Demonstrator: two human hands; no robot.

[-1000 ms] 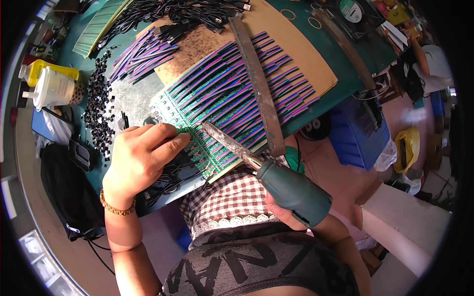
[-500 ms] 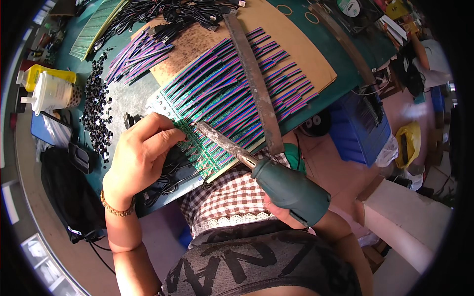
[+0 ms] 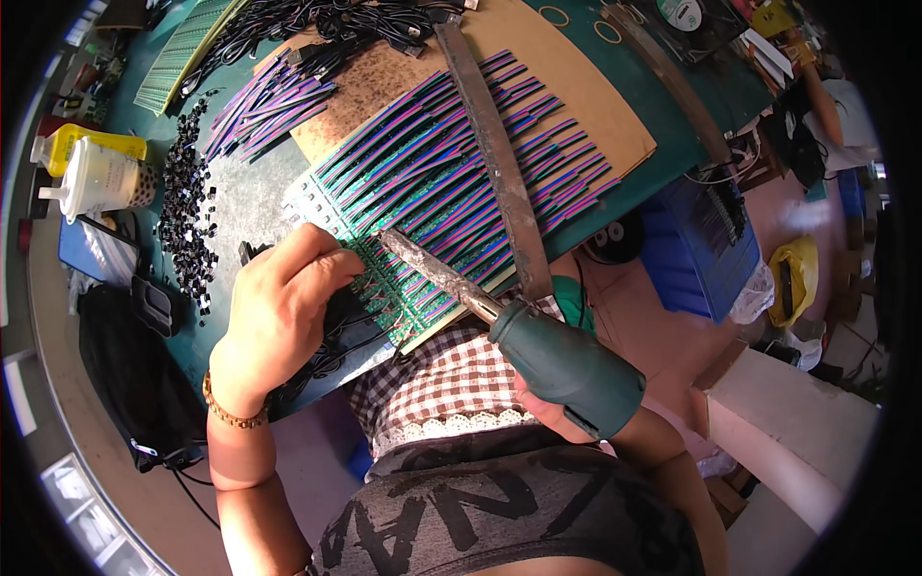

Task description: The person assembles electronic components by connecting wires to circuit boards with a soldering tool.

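Soldering iron (image 3: 499, 322) with a thick green handle and a crusted tip, lying aslant over the near edge of the bench (image 3: 691, 125), tip down on the green circuit board strip (image 3: 384, 278).

Far left on the bench: yellow bottle (image 3: 82, 144) and, in front of it, a lidded cup (image 3: 101, 178) with a pale drink and dark pearls at the bottom. Blue box (image 3: 82, 250) just below. Black bag (image 3: 134, 374) slumped at the left edge. Scatter of small black parts (image 3: 187, 206) beside the cup.

Left hand (image 3: 279, 322), bracelet at the wrist, pressed down on the board's near-left corner; grip closed, fingertips (image 3: 346, 264) pinched at the wires just beside the iron's tip, though whether on a single wire cannot be told. Black cables under the palm.

Rows of purple and teal wires (image 3: 451, 163) fanned across the board and the brown sheet (image 3: 567, 86), pinned by a long rusty metal bar (image 3: 495, 154).

Right hand (image 3: 552, 408), mostly hidden behind the handle, grip wrapped tight around the iron.

Further right, below the bench: blue crate (image 3: 706, 250), contents unclear; yellow object (image 3: 792, 278) on the floor.
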